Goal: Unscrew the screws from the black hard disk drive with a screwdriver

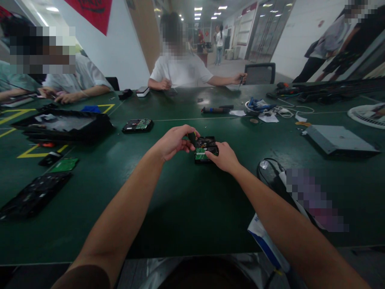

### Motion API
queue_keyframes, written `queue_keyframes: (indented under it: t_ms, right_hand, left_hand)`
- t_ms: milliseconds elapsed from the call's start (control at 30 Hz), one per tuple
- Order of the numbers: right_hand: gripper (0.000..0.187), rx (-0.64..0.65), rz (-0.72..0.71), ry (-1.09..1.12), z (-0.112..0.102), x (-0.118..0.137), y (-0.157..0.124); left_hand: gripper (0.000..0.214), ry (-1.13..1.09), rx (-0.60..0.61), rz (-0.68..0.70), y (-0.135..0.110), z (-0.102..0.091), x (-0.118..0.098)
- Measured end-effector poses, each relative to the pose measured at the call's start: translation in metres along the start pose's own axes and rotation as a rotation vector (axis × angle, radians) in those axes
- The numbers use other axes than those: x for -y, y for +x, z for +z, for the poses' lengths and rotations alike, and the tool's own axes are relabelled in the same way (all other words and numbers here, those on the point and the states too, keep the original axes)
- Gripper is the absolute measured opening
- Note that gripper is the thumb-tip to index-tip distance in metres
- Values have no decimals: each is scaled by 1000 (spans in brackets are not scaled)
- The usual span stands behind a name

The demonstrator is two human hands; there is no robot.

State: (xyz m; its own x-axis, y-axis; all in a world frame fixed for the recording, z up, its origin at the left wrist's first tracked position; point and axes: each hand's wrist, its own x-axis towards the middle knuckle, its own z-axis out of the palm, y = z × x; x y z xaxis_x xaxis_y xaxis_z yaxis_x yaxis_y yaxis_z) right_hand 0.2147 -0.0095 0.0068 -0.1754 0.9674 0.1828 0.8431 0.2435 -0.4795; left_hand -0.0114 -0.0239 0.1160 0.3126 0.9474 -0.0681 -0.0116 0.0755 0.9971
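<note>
A black hard drive [207,145] with a green circuit board on its near end lies on the green table [186,200] in front of me. My left hand [174,141] is closed around the black handle of a screwdriver [192,139], held upright over the drive's left side. My right hand [224,156] rests on the drive's right edge, fingers curled against it, gripping it.
Another hard drive [137,125] lies further left, near a black tray [64,125]. Green boards and black parts [36,192] lie at the left. A grey box [338,139], cables [267,107] and a fan [368,114] are on the right. People sit across the table.
</note>
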Motion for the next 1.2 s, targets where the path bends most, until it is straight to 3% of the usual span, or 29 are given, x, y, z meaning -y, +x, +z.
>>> queue_keyframes:
  t_ms: [333, 533, 867, 1200]
  right_hand:
    - [55, 10, -4, -10, -1, 1, 0]
    - [57, 14, 5, -1, -1, 0, 0]
    - [54, 13, 6, -2, -3, 3, -2]
    - [59, 11, 13, -1, -2, 0, -1]
  left_hand:
    - [25, -95, -8, -47, 1, 1, 0]
    - [26, -21, -64, -13, 1, -2, 0]
    - [28, -99, 38, -78, -1, 5, 0]
    - [29, -10, -36, -30, 0, -1, -1]
